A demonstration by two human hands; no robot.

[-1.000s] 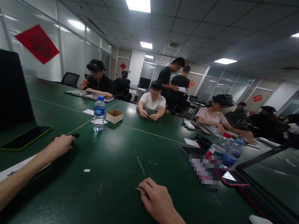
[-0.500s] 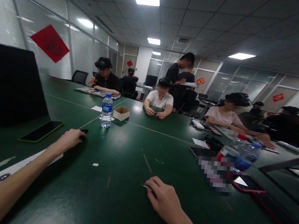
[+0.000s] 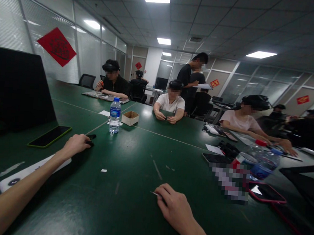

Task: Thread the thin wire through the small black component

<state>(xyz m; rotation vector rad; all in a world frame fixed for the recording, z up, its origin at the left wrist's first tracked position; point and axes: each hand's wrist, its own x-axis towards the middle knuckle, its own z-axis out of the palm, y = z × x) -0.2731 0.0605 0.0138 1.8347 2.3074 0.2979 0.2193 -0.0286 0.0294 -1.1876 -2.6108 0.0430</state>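
Observation:
My left hand [image 3: 77, 145] reaches forward over the green table, its fingers closed on a small black object [image 3: 91, 140] whose kind I cannot make out. Nearer to me, my right hand [image 3: 174, 205] rests low over the tabletop with curled fingers. A thin, pale, pointed piece [image 3: 154, 193] sticks out from its fingertips; the rest of it is hidden. Left of my left hand lies a phone with a yellow-green edge [image 3: 49, 136]. Under my left forearm is a white device with a round dark lens or button [image 3: 14, 182], partly covered.
A water bottle [image 3: 115, 115] and a small open box [image 3: 130, 118] stand ahead. A dark laptop screen [image 3: 19, 86] rises at left. Bottles [image 3: 266, 163] and a red-edged phone [image 3: 267, 192] are at right. People sit across the table. A white scrap [image 3: 103, 170] lies between my hands.
The view has shifted slightly, so things appear a little farther right. More of the black object shows beyond my left fingers. Part of a skin-coloured shape has appeared at the left edge.

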